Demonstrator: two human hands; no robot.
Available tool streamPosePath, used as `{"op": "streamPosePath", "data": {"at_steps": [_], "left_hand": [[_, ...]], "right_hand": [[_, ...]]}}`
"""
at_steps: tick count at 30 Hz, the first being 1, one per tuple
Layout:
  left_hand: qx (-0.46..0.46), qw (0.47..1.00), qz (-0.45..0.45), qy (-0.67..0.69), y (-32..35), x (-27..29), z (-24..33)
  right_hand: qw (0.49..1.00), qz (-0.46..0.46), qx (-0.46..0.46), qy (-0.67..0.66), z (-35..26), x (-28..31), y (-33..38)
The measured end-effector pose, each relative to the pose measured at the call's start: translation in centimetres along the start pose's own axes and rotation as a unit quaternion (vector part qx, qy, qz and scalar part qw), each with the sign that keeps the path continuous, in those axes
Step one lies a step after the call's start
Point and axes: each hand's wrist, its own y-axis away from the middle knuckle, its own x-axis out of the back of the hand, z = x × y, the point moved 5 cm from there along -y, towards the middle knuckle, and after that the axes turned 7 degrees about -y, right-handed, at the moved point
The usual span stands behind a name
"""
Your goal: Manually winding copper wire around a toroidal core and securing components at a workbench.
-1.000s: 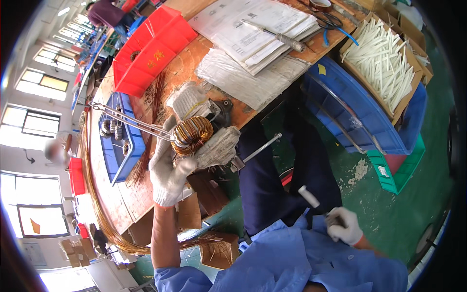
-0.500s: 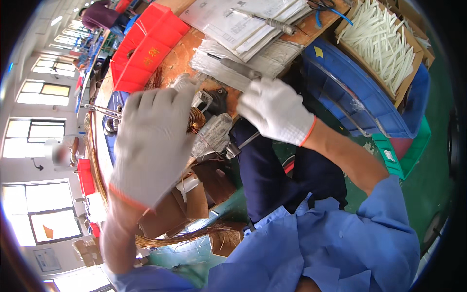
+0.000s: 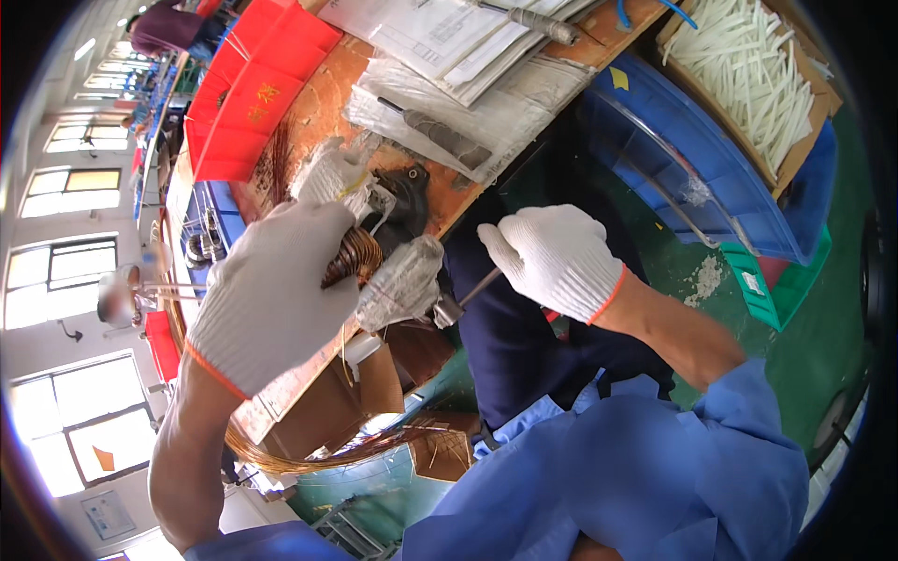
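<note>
My left hand (image 3: pixel 276 294), in a white knitted glove with an orange cuff, rests with bent fingers on a copper wire coil (image 3: pixel 360 254). The coil sits at the table edge, between a white wrapped piece (image 3: pixel 327 175) and a plastic-wrapped block (image 3: pixel 404 283). Behind it stands a dark metal body (image 3: pixel 406 196), like part of a vise. A thin metal rod (image 3: pixel 480 285) runs from a metal knob (image 3: pixel 447 310) toward my right hand (image 3: pixel 558 257). That gloved hand is closed, its thumb side close to the rod's end; its grip is hidden.
A tool with a wrapped handle (image 3: pixel 444 136) lies on plastic-covered sheets; another wrapped tool (image 3: pixel 543 25) lies on papers (image 3: pixel 430 37). Red bins (image 3: pixel 271 84) stand at the far left. On the right, a box of white strips (image 3: pixel 748 89) sits above a blue bin (image 3: pixel 692 168).
My right hand has moved down and right, away from the wrapped-handle tool to near the rod's end. My left hand has lowered onto the coil. The view has shifted slightly.
</note>
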Motion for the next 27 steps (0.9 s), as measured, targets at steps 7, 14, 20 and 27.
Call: {"op": "streamPosePath", "data": {"at_steps": [7, 14, 20, 27], "left_hand": [[0.027, 0.999, -0.018, 0.013, 0.9, 1.2, 0.5], [-0.006, 0.998, 0.02, 0.057, 1.7, -0.5, -1.4], [0.231, 0.915, 0.115, 0.311, 13.4, -0.5, -3.8], [0.237, 0.784, 0.153, 0.553, 17.0, -7.5, -0.9]], "right_hand": [[0.985, -0.034, 0.167, -0.022, -7.9, 4.0, -2.0], [0.963, -0.132, 0.21, -0.109, -15.8, -4.4, 6.1], [0.941, 0.067, 0.193, -0.27, -14.0, 6.1, 1.0], [0.948, -0.176, 0.251, -0.085, -16.7, 7.0, -0.3]]}}
